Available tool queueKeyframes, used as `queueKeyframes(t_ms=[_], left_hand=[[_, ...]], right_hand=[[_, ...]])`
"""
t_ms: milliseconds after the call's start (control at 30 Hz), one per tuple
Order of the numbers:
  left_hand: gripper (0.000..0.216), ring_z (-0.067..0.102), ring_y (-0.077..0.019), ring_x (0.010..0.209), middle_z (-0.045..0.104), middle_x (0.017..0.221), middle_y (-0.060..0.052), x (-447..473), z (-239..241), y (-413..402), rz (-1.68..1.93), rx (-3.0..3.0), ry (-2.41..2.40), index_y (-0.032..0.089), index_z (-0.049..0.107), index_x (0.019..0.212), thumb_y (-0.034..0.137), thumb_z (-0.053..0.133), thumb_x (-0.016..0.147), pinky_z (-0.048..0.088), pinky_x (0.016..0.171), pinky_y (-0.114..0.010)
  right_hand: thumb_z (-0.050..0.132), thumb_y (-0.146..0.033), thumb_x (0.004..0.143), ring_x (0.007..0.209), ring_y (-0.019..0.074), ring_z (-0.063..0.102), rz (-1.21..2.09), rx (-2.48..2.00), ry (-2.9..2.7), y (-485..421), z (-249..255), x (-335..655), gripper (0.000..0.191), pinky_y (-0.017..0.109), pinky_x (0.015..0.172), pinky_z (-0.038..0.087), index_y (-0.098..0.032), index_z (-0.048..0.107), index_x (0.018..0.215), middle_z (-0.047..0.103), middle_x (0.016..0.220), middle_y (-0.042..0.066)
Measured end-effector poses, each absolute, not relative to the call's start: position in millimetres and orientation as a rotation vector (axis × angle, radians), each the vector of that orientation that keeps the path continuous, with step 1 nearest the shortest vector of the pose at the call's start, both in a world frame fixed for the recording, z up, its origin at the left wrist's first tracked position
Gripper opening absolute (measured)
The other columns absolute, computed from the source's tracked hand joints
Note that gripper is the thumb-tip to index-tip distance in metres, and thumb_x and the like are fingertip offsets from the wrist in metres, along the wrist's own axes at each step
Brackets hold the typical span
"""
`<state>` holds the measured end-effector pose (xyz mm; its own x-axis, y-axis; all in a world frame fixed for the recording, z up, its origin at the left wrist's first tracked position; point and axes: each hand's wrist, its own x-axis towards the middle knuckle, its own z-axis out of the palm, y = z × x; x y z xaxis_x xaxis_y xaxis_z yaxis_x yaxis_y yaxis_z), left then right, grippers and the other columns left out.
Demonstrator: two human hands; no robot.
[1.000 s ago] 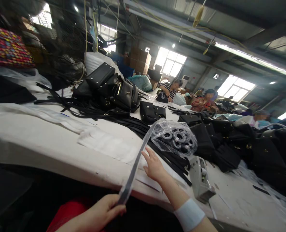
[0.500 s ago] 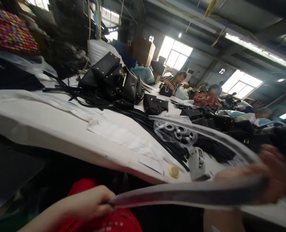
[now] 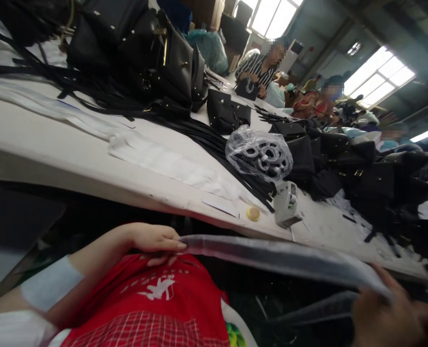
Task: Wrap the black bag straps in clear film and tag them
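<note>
A long translucent plastic strip (image 3: 271,253) stretches between my two hands in front of the table edge. My left hand (image 3: 158,243) pinches its left end between thumb and fingers, just above the red apron (image 3: 156,289). At the lower right, my right hand (image 3: 389,311) is closed around the other part of the strip; it is somewhat blurred. A further length of the strip hangs below and to the left of that hand, over the dark area under the table. Whether anything lies inside the plastic cannot be made out.
The white table (image 3: 156,185) carries black bags (image 3: 170,72), black straps (image 3: 214,140), a clear bag of coiled pieces (image 3: 260,152), white sheeting (image 3: 170,166), a tape dispenser (image 3: 288,205) and a small yellow roll (image 3: 253,213). Other people sit farther back, one in a striped top (image 3: 253,67).
The strip's loose length, which arched up over the table, now hangs below my right hand. My right hand is lower and my left hand higher in view. The camera has tipped downward.
</note>
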<state>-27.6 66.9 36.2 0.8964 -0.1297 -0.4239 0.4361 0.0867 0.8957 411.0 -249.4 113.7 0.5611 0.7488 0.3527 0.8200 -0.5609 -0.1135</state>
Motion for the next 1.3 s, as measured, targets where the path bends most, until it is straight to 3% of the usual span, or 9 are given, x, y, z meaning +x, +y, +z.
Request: queueKeyframes(t_ms=[167, 300, 433, 600, 767, 933, 1067, 1200, 1300], left_hand=[[0.062, 0.035, -0.0096, 0.03, 0.053, 0.042, -0.001, -2, 28, 55, -0.463, 1.426, 0.217, 0.016, 0.065, 0.069, 0.066, 0.036, 0.09, 0.029, 0.033, -0.022], [0.06, 0.037, -0.0098, 0.031, 0.051, 0.043, 0.001, 28, 36, 33, -0.416, 1.391, 0.149, 0.017, 0.062, 0.066, 0.066, 0.038, 0.09, 0.031, 0.033, -0.022], [0.049, 0.046, -0.0115, 0.035, 0.058, 0.049, 0.001, 26, 43, 34, -0.36, 1.275, 0.158, 0.017, 0.061, 0.074, 0.063, 0.048, 0.088, 0.038, 0.036, -0.022], [0.041, 0.042, -0.0111, 0.035, 0.051, 0.042, 0.002, -18, 37, 54, -0.456, 1.152, 0.189, 0.015, 0.066, 0.072, 0.053, 0.058, 0.087, 0.04, 0.041, -0.024], [0.035, 0.034, -0.0072, 0.033, 0.04, 0.039, 0.008, 1, 53, 59, 0.198, 0.85, 0.307, 0.014, 0.065, 0.078, 0.045, 0.054, 0.09, 0.044, 0.048, -0.022], [0.037, 0.062, -0.0195, 0.09, 0.069, 0.089, -0.006, 57, 68, 54, 0.759, 1.216, 0.465, 0.016, 0.066, 0.1, 0.049, 0.054, 0.089, 0.045, 0.089, -0.032], [0.054, 0.053, -0.0154, 0.06, 0.057, 0.061, -0.002, 60, 59, 34, 0.427, 1.748, 0.332, 0.017, 0.068, 0.074, 0.061, 0.041, 0.09, 0.044, 0.065, -0.027], [0.065, 0.032, -0.01, 0.035, 0.039, 0.04, 0.004, 53, 62, 15, 0.082, 1.46, 0.262, 0.015, 0.065, 0.065, 0.069, 0.037, 0.087, 0.025, 0.038, -0.024], [0.06, 0.027, -0.0096, 0.032, 0.029, 0.037, 0.006, 58, 82, 9, 0.135, 1.084, 0.194, 0.015, 0.064, 0.067, 0.066, 0.04, 0.086, 0.022, 0.037, -0.024]], right_hand=[[0.053, -0.036, 0.083, 0.123, 0.037, 0.05, -0.235, -2.272, -1.53, -182, 65, 328, 0.059, 0.057, 0.103, 0.04, -0.012, 0.047, 0.136, 0.053, 0.133, 0.021], [0.062, -0.029, 0.078, 0.134, 0.0289, 0.041, 0.574, -1.738, -1.975, -125, 27, 229, 0.075, 0.048, 0.109, 0.037, -0.018, 0.034, 0.147, 0.043, 0.147, 0.014], [0.042, -0.019, 0.087, 0.108, 0.0227, 0.064, 0.771, -1.738, -1.821, -95, -3, 221, 0.042, 0.041, 0.097, 0.049, -0.017, 0.057, 0.127, 0.067, 0.119, 0.011], [0.042, -0.017, 0.085, 0.11, 0.0237, 0.062, 0.585, -1.844, -1.654, -90, 1, 274, 0.04, 0.04, 0.099, 0.046, -0.02, 0.064, 0.119, 0.068, 0.118, 0.009], [0.046, -0.027, 0.088, 0.069, 0.0198, 0.064, 1.076, -1.784, -1.601, -97, 8, 222, 0.029, 0.03, 0.066, 0.051, -0.018, 0.073, 0.083, 0.07, 0.073, 0.004], [0.056, -0.049, 0.085, 0.05, 0.013, 0.054, 1.478, -1.508, -1.371, -94, 24, 172, 0.037, 0.021, 0.048, 0.041, -0.017, 0.074, 0.079, 0.062, 0.059, 0.001], [0.059, -0.056, 0.079, 0.036, 0.0108, 0.044, 1.165, -1.613, -1.263, -84, 46, 227, 0.044, 0.021, 0.039, 0.035, -0.015, 0.064, 0.063, 0.049, 0.042, -0.002], [0.068, -0.045, 0.073, 0.076, 0.0262, 0.068, 0.724, -1.732, -1.36, -72, 39, 266, 0.029, 0.034, 0.07, 0.055, -0.019, 0.069, 0.085, 0.071, 0.077, 0.007], [0.072, -0.043, 0.073, 0.105, 0.0323, 0.064, 0.781, -1.587, -1.393, -74, 23, 247, 0.044, 0.041, 0.084, 0.056, -0.025, 0.066, 0.113, 0.068, 0.114, 0.009]])
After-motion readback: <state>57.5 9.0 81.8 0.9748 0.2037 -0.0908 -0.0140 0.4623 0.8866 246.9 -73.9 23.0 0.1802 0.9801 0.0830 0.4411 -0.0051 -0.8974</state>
